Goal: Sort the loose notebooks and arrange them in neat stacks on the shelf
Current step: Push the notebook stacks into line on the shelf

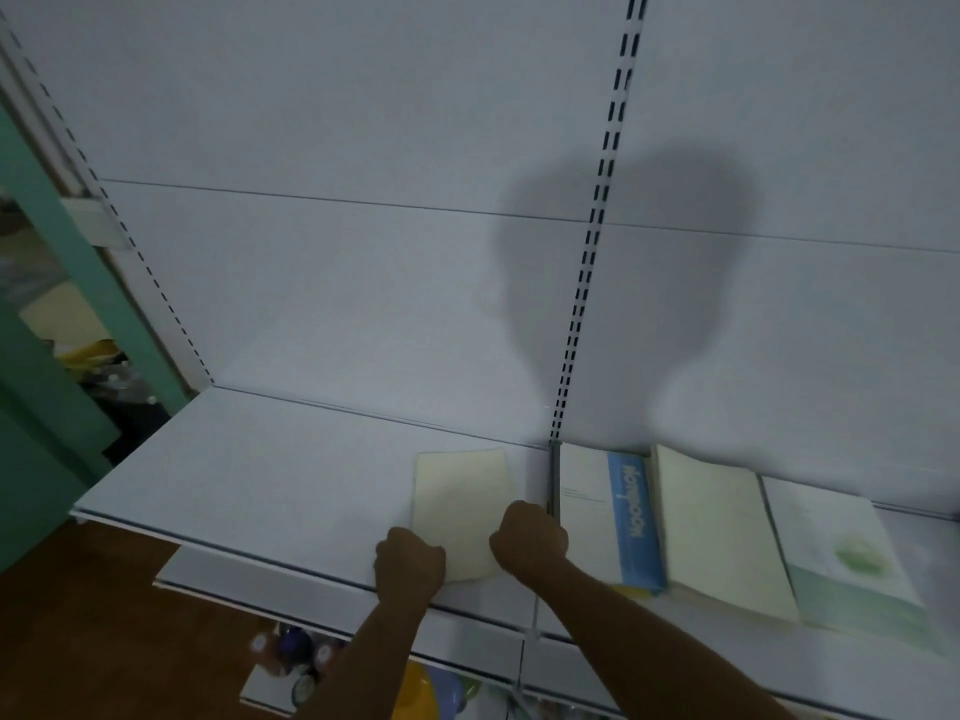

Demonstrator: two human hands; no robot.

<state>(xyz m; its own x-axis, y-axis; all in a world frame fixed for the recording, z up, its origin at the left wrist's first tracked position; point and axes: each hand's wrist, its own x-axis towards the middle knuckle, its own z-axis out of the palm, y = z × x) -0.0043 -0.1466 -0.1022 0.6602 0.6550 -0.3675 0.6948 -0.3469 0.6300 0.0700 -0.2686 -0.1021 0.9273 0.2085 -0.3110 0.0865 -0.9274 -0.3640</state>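
Note:
A plain cream notebook (461, 504) lies flat on the white shelf (249, 480), just left of the slotted upright. My left hand (410, 563) grips its near left corner with curled fingers. My right hand (530, 540) grips its right edge. To the right of the upright lie three more notebooks side by side: a white one with a blue "Notebook" band (608, 517), a cream one (719, 527) and a pale green one (841, 548).
The white back panel (363, 283) rises behind the shelf, with a slotted upright (587, 283) dividing two bays. A lower shelf (311, 589) juts out below. Colourful goods (415, 688) sit underneath. A green post (62, 262) stands at the left.

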